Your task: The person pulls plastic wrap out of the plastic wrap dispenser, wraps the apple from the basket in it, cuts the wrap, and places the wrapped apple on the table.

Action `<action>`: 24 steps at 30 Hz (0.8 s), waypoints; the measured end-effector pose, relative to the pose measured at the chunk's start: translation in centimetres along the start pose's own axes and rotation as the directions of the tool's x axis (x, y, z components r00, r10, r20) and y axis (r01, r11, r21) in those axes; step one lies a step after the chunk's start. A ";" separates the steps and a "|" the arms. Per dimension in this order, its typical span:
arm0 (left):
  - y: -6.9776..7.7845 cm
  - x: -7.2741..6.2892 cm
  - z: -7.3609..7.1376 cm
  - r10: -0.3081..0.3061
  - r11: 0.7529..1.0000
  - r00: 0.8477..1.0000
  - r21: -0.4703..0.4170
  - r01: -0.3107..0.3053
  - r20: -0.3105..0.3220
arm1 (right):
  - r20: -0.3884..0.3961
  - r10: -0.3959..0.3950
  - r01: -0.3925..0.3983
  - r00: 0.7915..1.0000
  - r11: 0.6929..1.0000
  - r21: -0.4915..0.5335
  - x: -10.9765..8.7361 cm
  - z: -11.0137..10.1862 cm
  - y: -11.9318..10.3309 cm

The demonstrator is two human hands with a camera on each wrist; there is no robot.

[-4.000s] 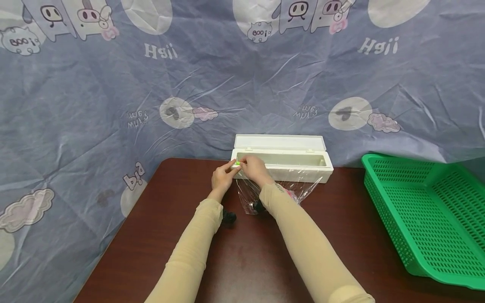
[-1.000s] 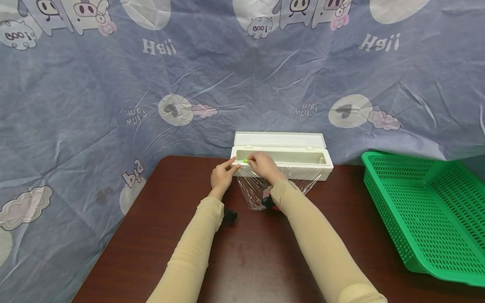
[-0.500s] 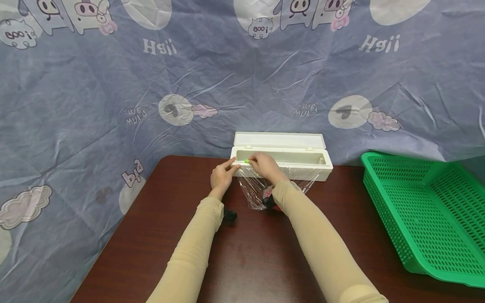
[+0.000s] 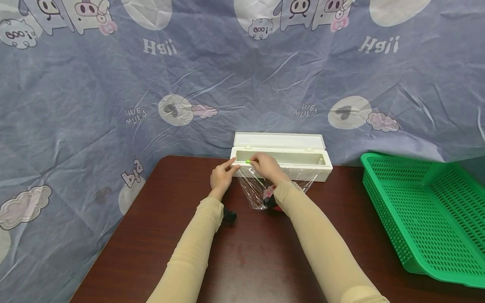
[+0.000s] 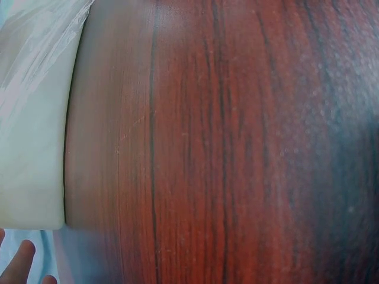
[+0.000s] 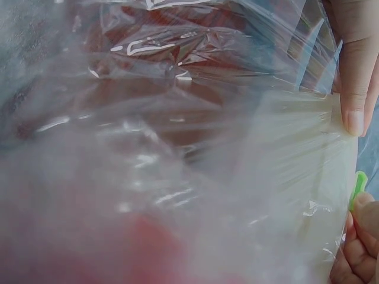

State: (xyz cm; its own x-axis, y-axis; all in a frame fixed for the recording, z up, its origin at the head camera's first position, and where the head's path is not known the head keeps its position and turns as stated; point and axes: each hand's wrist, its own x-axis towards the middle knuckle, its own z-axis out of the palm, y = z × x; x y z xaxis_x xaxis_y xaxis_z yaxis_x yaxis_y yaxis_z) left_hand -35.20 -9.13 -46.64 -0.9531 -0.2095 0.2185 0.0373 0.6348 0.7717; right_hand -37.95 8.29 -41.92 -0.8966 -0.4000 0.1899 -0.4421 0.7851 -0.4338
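A white plastic-wrap dispenser box [image 4: 282, 150] lies near the table's far edge, its lid raised. Clear plastic wrap [image 4: 251, 191] hangs over its front wall onto the table. My left hand [image 4: 221, 176] grips the box's left front corner with thumb and forefinger; in the right wrist view its thumb [image 6: 354, 89] presses the wrap's edge. My right hand [image 4: 267, 166] pinches a small bright-green slide cutter [image 4: 248, 161] on the front rim, a short way right of the left hand. In the left wrist view only fingertips [image 5: 21, 260] show beyond the box's end [image 5: 29, 177].
A green plastic basket [image 4: 409, 248] stands at the table's right. Behind the dark red-brown table [image 4: 242, 261] hangs a grey-blue printed cloth [image 4: 212, 75]. A black object [image 4: 229, 215] shows beside the left wrist; another black and red one [image 4: 270, 202] is under the right forearm.
Since four seconds ago, my right hand has moved the green slide cutter rightward along the rim, away from my left hand. Over the last second it creeps slightly right; the left hand stays put.
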 end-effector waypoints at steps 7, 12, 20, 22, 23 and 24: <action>-0.1 0.0 0.0 0.013 1.000 1.000 -0.003 -0.013 0.005 | 0.001 -0.002 0.002 1.000 1.000 -0.013 0.1 0.0 0.2; -0.1 0.0 0.0 0.017 1.000 1.000 -0.008 -0.017 0.003 | -0.001 -0.005 0.005 1.000 1.000 -0.015 -0.1 -0.3 0.2; 0.0 -0.1 -0.1 0.012 1.000 1.000 -0.003 -0.012 0.000 | 0.006 -0.007 0.007 1.000 1.000 -0.016 -0.3 -0.5 0.2; 0.0 0.0 0.0 0.013 1.000 1.000 -0.003 -0.013 0.000 | 0.006 -0.010 0.010 1.000 1.000 -0.015 -0.4 -0.5 0.2; -0.1 0.0 0.0 0.013 1.000 1.000 -0.004 -0.013 0.001 | 0.007 -0.011 0.011 1.000 1.000 -0.015 -0.4 -0.5 0.2; -0.1 0.0 0.0 0.013 1.000 1.000 -0.005 -0.013 0.001 | 0.007 -0.012 0.012 1.000 1.000 -0.013 -0.4 -0.5 0.2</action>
State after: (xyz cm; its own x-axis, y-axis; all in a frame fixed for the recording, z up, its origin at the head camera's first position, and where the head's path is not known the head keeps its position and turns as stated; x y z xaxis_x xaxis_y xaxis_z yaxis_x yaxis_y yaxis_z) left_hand -35.16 -9.21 -46.71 -0.9527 -0.2007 0.2282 0.0512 0.6340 0.7716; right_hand -37.72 8.84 -41.60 -0.8913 -0.4124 0.1886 -0.4528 0.7865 -0.4199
